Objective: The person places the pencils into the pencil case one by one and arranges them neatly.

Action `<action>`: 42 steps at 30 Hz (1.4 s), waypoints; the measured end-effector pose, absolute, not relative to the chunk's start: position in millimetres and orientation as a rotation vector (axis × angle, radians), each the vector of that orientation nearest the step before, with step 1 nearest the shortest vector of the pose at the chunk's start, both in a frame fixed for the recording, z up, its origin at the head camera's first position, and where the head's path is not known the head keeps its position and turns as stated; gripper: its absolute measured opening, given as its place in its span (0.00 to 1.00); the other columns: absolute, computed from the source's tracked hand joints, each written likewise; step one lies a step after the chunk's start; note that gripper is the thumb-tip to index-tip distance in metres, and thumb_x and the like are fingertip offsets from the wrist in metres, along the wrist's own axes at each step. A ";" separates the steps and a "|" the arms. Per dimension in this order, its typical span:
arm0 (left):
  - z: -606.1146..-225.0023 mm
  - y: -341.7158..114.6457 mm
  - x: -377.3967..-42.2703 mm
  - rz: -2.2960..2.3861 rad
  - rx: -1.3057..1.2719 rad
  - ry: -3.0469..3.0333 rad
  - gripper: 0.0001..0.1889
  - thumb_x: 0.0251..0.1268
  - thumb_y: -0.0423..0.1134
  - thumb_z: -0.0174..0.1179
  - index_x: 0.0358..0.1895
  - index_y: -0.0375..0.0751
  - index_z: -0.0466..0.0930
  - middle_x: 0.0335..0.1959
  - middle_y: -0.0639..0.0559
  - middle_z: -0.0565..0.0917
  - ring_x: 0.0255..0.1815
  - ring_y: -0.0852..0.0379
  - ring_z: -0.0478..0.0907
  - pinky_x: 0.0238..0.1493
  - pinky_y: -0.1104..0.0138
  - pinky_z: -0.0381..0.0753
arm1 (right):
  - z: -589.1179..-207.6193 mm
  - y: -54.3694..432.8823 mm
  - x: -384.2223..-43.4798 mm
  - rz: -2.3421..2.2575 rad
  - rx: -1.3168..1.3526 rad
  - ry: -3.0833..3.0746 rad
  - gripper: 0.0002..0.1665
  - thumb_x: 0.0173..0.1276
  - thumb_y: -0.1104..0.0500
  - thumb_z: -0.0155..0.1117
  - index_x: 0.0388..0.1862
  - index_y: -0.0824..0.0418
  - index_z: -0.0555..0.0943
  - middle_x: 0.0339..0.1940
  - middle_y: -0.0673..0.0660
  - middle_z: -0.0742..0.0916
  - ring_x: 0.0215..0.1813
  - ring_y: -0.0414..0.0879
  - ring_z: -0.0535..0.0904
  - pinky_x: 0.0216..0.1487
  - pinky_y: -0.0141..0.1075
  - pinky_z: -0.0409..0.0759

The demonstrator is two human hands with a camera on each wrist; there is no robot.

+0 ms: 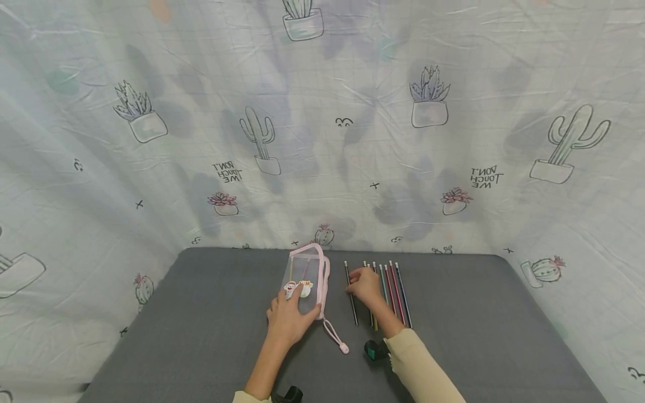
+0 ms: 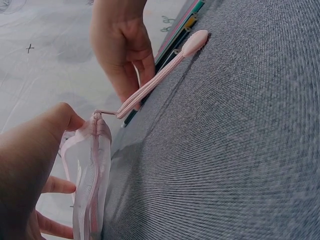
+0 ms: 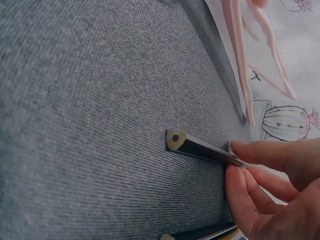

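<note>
A clear mesh pencil case [image 1: 311,267] with pink edging and a cartoon print stands at the middle of the grey table. My left hand [image 1: 288,322] grips its near end, the thumb by the zip corner and the fingers spread over the side. Thin pencil shapes show through the mesh. From the zip hangs a pink pull cord [image 1: 332,333]. To the right of the case, my right hand [image 1: 367,286] pinches a dark pencil [image 3: 202,149] between thumb and fingertips; its unsharpened end points toward me, close over the cloth.
Several more pencils [image 1: 400,294] lie side by side under and right of my right hand, partly hidden by it. Grey cloth covers the table [image 1: 468,336]. A cactus-print curtain [image 1: 342,157] hangs behind and at both sides.
</note>
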State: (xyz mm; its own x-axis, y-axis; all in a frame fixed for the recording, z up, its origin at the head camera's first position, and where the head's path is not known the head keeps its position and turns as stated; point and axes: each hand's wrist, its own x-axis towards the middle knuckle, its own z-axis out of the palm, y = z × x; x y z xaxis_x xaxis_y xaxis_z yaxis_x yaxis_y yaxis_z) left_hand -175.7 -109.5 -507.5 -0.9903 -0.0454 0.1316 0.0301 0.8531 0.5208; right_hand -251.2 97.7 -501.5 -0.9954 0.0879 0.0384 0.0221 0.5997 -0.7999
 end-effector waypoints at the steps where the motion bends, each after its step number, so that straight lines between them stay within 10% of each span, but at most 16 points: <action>1: -507.3 -109.5 -175.6 -0.817 0.012 -2.889 0.40 0.63 0.61 0.67 0.73 0.41 0.75 0.69 0.22 0.70 0.66 0.21 0.70 0.62 0.28 0.67 | -501.1 97.1 -251.2 1.374 -0.094 -2.744 0.20 0.52 0.73 0.80 0.45 0.76 0.87 0.33 0.63 0.90 0.27 0.49 0.87 0.31 0.40 0.86; 42: -507.8 -110.2 -176.2 -0.814 0.004 -2.899 0.40 0.63 0.61 0.67 0.73 0.42 0.75 0.69 0.23 0.70 0.66 0.22 0.71 0.61 0.29 0.68 | -500.4 104.1 -243.3 1.978 -0.207 -2.559 0.19 0.63 0.76 0.70 0.53 0.80 0.82 0.46 0.73 0.88 0.40 0.57 0.90 0.41 0.44 0.90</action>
